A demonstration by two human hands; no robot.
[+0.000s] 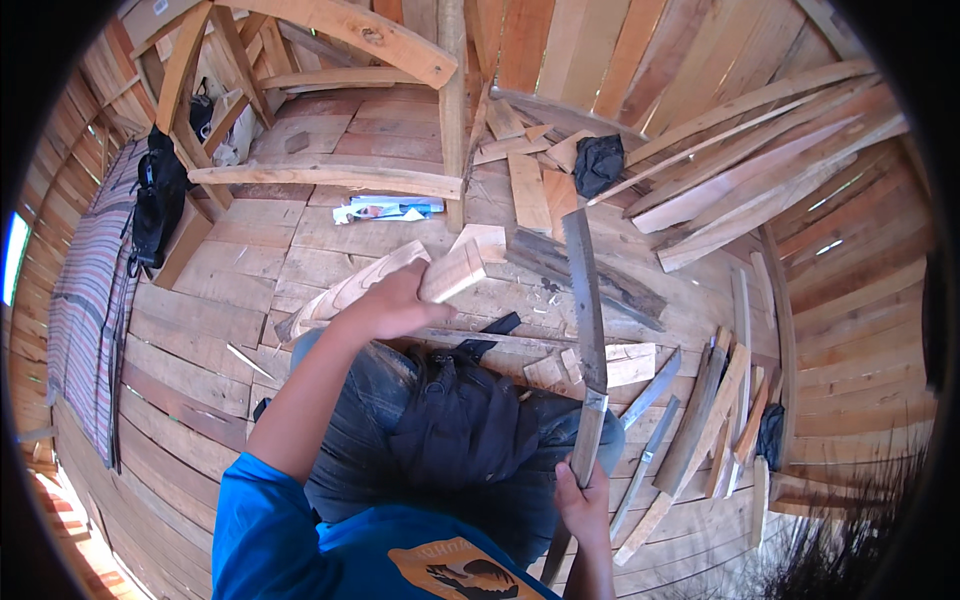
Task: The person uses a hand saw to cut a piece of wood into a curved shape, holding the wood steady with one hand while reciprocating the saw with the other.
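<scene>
My left hand [392,302] is closed round a short pale wooden block [455,272] in front of my lap, thumb on the near side. A longer pale board [345,288] lies under and beside that hand. In my right hand [585,500] is the long straight handle of a hand saw [586,300]. Its blade points up and away from me, with teeth along the left edge, apart from the block. A dark weathered plank [590,278] lies on the floor behind the blade. Small wood offcuts [628,364] lie near my right knee.
A machete [652,388] and a knife [645,465] lie right of my leg beside several narrow wooden strips [700,420]. Long boards [770,160] lean at the far right. A wooden frame [325,178] stands ahead, a striped mat [92,300] lies left, and a black bag [160,200] hangs there.
</scene>
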